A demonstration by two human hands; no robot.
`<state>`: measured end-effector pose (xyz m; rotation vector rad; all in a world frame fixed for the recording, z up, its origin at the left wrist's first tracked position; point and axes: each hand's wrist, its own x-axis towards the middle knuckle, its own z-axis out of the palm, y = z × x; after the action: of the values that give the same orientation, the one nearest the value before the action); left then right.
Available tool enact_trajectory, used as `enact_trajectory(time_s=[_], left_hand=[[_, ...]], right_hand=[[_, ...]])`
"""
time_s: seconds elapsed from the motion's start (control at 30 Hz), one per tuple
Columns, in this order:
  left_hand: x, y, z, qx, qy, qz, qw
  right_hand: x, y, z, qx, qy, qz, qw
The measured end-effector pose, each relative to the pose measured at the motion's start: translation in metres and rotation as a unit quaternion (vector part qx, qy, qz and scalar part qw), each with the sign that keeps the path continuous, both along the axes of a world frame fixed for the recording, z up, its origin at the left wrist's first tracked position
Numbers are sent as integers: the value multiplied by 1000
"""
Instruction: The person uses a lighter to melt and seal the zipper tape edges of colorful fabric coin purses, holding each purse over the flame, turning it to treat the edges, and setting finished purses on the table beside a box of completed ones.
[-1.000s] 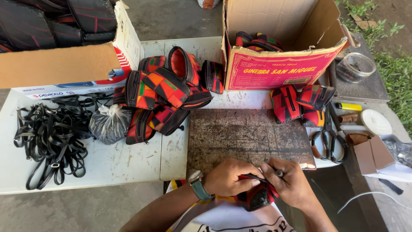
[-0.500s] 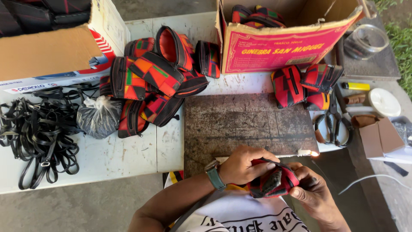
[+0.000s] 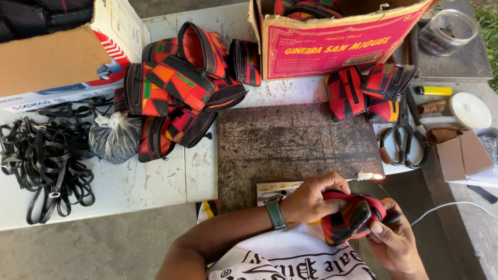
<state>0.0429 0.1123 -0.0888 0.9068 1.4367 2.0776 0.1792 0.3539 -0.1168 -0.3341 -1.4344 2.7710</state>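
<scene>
Red-and-black woven pouch point(image 3: 353, 218) clamped between left hand point(image 3: 311, 199) on top and right hand point(image 3: 394, 241) beneath, just off the near edge of dark metal plate point(image 3: 295, 142); plate surface bare beyond.

The red and black woven pouch point(image 3: 353, 218) is half covered: the left hand point(image 3: 311, 197) wraps over its top and the right hand point(image 3: 392, 239) cups it from below, so its opening and far side stay hidden. The right hand's wrist runs off the bottom edge. The small flame point(image 3: 377, 177) behind the pouch shows only as a bright blur; its holder cannot be made out. The pink cardboard box point(image 3: 332, 44) and the brown cardboard box point(image 3: 46, 57) are cut by the top edge, their contents mostly hidden. The clear glass jar point(image 3: 447, 32) is partly cropped.
</scene>
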Motion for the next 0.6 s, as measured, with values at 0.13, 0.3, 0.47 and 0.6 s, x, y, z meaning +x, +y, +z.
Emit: enact_trajectory(time_s=[0.13, 0.3, 0.47, 0.6], left_hand=[[-1, -1, 6, -44, 36, 42, 997], [-5, -2, 15, -50, 113, 103, 987], [-10, 4, 7, -57, 132, 116, 983], [-18, 10, 2, -60, 129, 103, 984]], right_hand=[[-12, -13, -4, -26, 46, -4, 999], [-25, -36, 1, 119, 47, -49, 991], [-20, -43, 0, 170, 25, -111, 979], [-24, -42, 0, 230, 40, -127, 964]])
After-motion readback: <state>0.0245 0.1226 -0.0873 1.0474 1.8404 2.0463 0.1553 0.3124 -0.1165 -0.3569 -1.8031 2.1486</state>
